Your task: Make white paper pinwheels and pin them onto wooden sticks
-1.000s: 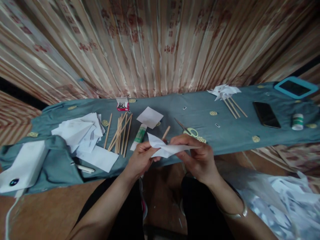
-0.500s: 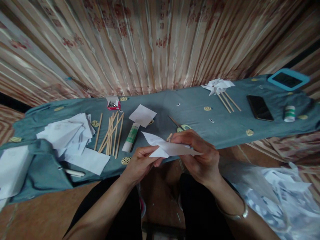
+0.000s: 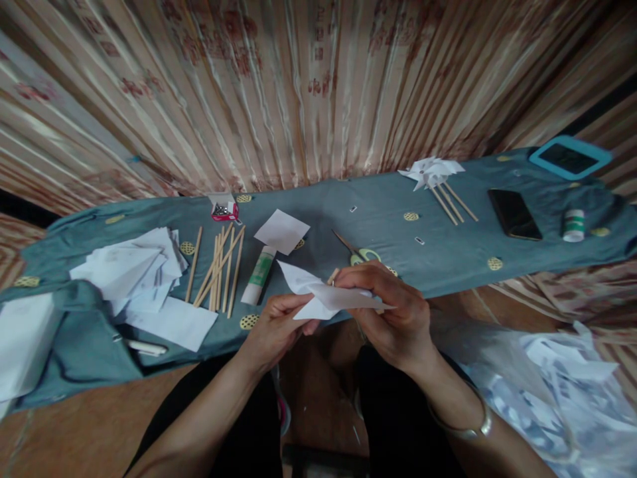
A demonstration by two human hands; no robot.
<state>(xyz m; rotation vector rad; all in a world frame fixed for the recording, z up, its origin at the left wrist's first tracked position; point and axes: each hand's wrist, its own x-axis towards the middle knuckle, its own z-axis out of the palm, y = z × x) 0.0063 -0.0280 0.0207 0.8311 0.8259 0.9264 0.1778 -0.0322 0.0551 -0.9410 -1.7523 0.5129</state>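
A white folded paper pinwheel (image 3: 326,300) is held between both of my hands above the front edge of the table. My left hand (image 3: 276,325) pinches its left side, thumb on top. Around its right side close the fingers of my right hand (image 3: 391,309). By the right fingertips shows the pale end of a wooden stick (image 3: 334,275); most of it is hidden. Just beyond that hand lie green-handled scissors (image 3: 365,255), partly covered. Past my left hand are a glue stick (image 3: 259,274) and a square sheet of white paper (image 3: 282,232).
On the left are loose wooden sticks (image 3: 217,269), a paper pile (image 3: 132,262) and a small red box of pins (image 3: 224,208). Finished pinwheels (image 3: 432,174), a phone (image 3: 515,214), a second glue tube (image 3: 574,226) and a blue-framed tablet (image 3: 570,158) lie rightward. A plastic bag (image 3: 562,392) sits below.
Both hands and the pinwheel have shifted slightly left in view. The stick end by the right fingertips moved a little left too. The grip looks the same.
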